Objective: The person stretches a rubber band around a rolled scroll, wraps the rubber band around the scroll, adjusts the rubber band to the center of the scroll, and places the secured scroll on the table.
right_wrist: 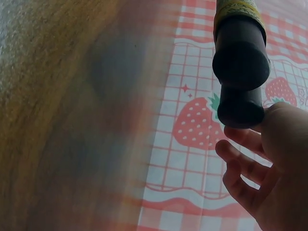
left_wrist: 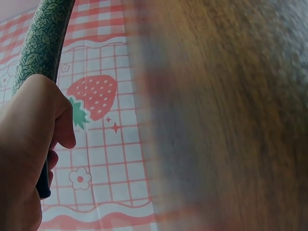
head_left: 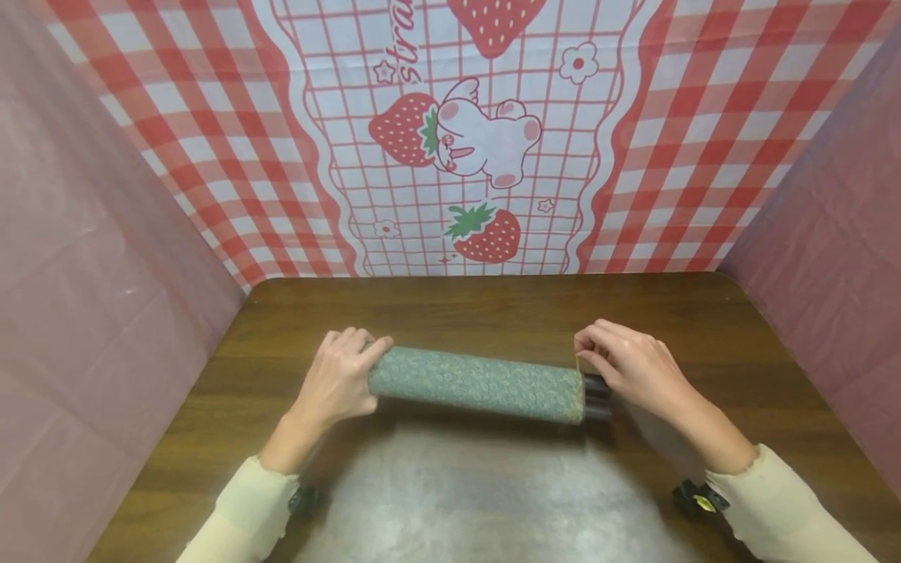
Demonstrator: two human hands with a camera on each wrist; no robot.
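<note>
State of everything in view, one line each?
Roll: rolled up, gripped at its left end.
Rod ends: sticking out of the roll's right end.
String: stretched between fingertips and roll.
Left hand: gripping the roll.
Right hand: pinching the string.
Cloth: hanging behind the table.

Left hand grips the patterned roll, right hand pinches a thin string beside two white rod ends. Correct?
No: the two rod ends are dark, nearly black, per the right wrist view. Left hand on the patterned roll and right hand pinching the thin string stand.
</note>
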